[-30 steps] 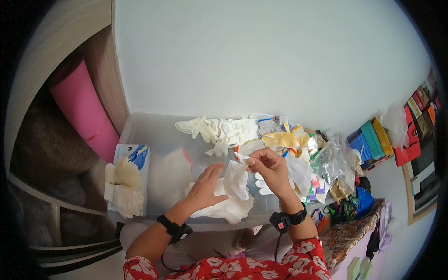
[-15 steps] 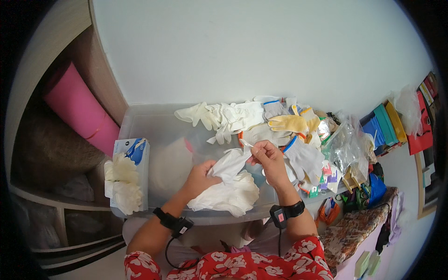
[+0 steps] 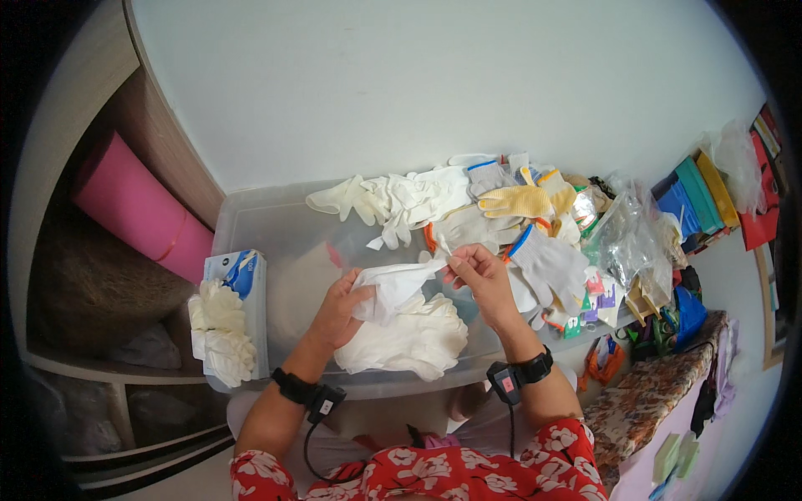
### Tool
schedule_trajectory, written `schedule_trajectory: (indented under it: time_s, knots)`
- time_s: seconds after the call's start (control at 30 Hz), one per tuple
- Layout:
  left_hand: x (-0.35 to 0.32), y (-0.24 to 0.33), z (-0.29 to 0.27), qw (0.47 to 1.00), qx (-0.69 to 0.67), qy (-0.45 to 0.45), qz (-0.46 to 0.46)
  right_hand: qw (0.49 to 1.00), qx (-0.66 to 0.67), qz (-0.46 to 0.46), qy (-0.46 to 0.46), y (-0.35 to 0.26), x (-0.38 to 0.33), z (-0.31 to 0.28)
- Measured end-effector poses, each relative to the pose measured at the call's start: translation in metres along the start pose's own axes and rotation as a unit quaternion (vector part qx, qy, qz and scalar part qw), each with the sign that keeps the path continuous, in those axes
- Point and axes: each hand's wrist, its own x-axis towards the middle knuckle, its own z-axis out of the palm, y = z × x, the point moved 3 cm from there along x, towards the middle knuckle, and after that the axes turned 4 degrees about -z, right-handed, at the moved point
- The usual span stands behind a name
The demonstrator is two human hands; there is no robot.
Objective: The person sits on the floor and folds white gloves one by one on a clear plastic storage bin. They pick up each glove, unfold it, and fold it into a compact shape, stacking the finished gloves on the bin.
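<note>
A white glove [image 3: 394, 284] is stretched between both hands above the lid of a clear bin [image 3: 276, 225], just below the middle of the view. The left hand [image 3: 341, 307] has its fingers closed round the glove's bunched lower end, thumb pressed on top. The right hand [image 3: 478, 275] pinches the glove's other end at 3 o'clock from it — fingertips drawn tight together, the thin material pulled taut between the two grips.

Directly under the glove, at 6 o'clock, lies a loose heap of white gloves [image 3: 409, 338] on the lid, touching the left hand's heel. Both wrists carry black bands, the left wristband [image 3: 305, 392] with a cable hanging from it, the right wristband [image 3: 518, 376] with a small black unit.

At 12 o'clock from the hands, along the far rim, sprawls a pile of mixed gloves [image 3: 401, 196] — white ones, then knit ones to the right. Among them a yellow glove [image 3: 518, 200] sits at 1 o'clock, and a grey glove [image 3: 551, 263] with a blue cuff lies just beside the right hand at 3 o'clock.

At 9 o'clock, well apart from the hands, a glove box [image 3: 242, 280] rests on the bin's left edge, with pale gloves [image 3: 219, 330] spilling from it. Further out at 10 o'clock a pink roll [image 3: 134, 209] leans in a shelf. Crumpled plastic bags [image 3: 626, 238] lie at 2 o'clock.
</note>
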Motion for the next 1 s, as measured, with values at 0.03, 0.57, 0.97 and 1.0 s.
schedule_trajectory:
  time_s: [0.03, 0.57, 0.97, 1.0]
  knots:
    - [0.000, -0.001, -0.001, 1.000, -0.006, 0.004, -0.001, 1.000, -0.013, -0.012, 0.005, 0.000, -0.001, 0.001]
    - [-0.004, 0.004, 0.024, 0.994, -0.070, -0.065, -0.048, 0.908, -0.294, -0.260, -0.148, 0.011, -0.019, 0.042]
    - [-0.007, 0.002, 0.012, 0.896, 0.392, 0.095, 0.186, 0.986, 0.022, 0.112, -0.118, 0.028, -0.014, 0.038]
    - [-0.007, 0.002, 0.012, 0.899, 0.388, 0.100, 0.178, 0.984, 0.015, 0.116, -0.132, 0.025, -0.015, 0.038]
